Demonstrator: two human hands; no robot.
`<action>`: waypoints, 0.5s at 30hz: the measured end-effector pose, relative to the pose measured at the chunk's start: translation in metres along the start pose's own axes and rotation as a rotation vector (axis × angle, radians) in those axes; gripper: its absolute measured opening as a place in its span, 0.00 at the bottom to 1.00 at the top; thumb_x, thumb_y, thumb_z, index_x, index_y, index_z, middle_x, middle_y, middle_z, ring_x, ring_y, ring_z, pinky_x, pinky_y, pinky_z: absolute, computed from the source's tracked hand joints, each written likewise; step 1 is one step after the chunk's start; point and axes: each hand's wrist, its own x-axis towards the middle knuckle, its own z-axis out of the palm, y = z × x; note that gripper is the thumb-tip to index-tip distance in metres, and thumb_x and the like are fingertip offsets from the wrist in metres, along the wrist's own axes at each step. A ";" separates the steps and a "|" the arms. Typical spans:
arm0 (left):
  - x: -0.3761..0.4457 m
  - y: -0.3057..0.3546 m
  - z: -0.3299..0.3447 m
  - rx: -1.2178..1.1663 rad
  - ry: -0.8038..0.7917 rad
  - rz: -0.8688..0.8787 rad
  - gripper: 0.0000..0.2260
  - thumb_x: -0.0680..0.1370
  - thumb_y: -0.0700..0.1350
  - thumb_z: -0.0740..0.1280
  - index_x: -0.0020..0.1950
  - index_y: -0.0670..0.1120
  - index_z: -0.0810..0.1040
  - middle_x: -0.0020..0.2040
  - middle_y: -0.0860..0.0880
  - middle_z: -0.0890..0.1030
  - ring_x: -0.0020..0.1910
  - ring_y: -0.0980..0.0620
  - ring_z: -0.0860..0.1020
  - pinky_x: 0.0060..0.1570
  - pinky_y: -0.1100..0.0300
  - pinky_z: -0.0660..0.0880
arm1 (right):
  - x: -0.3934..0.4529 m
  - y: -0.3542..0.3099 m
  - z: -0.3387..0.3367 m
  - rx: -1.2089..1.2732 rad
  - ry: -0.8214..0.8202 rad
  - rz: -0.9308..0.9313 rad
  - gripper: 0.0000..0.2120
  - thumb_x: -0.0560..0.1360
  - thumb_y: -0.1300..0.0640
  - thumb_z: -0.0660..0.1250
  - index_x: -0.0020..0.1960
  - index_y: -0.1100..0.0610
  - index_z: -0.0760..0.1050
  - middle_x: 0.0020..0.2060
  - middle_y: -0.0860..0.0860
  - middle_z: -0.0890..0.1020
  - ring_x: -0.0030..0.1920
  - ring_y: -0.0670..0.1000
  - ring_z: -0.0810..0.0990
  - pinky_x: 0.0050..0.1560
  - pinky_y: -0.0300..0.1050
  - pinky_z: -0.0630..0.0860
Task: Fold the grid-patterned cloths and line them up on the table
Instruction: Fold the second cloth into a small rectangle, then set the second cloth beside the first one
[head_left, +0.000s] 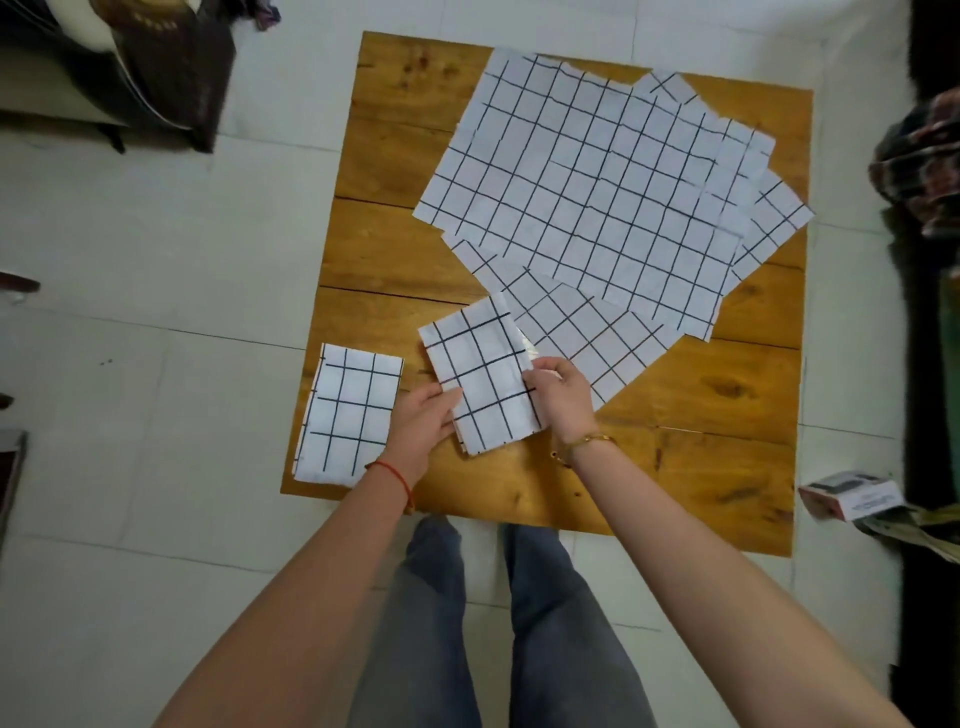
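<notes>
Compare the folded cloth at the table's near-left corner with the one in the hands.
The corner cloth lies flat and untouched; the held cloth is gripped by the left hand and right hand. The corner cloth sits square to the table edge; the held cloth is tilted. Both are folded, white with black grid.

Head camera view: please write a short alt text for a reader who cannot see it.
Both hands, left hand and right hand, hold a folded grid cloth by its sides over a wooden table. Another folded cloth lies at the table's near left corner, and a pile of unfolded grid cloths is spread behind.
</notes>
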 end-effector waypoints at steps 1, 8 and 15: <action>0.000 -0.003 -0.008 0.048 0.034 0.017 0.13 0.76 0.43 0.69 0.60 0.41 0.78 0.51 0.45 0.83 0.54 0.47 0.81 0.54 0.54 0.79 | -0.004 0.007 0.008 0.012 0.014 0.003 0.06 0.72 0.62 0.66 0.45 0.53 0.75 0.38 0.53 0.79 0.38 0.52 0.77 0.41 0.45 0.75; -0.001 -0.007 -0.054 0.567 0.133 0.220 0.19 0.76 0.38 0.68 0.67 0.44 0.74 0.56 0.50 0.79 0.55 0.51 0.78 0.56 0.60 0.75 | -0.030 0.059 0.037 -0.378 -0.001 -0.127 0.09 0.71 0.63 0.66 0.41 0.49 0.72 0.32 0.47 0.78 0.36 0.48 0.78 0.39 0.43 0.75; 0.002 -0.008 -0.077 0.725 0.113 0.314 0.16 0.75 0.36 0.69 0.63 0.43 0.76 0.50 0.48 0.81 0.42 0.57 0.78 0.28 0.76 0.71 | -0.037 0.076 0.054 -0.574 0.005 -0.182 0.04 0.73 0.61 0.66 0.43 0.53 0.72 0.31 0.45 0.75 0.33 0.44 0.72 0.33 0.36 0.67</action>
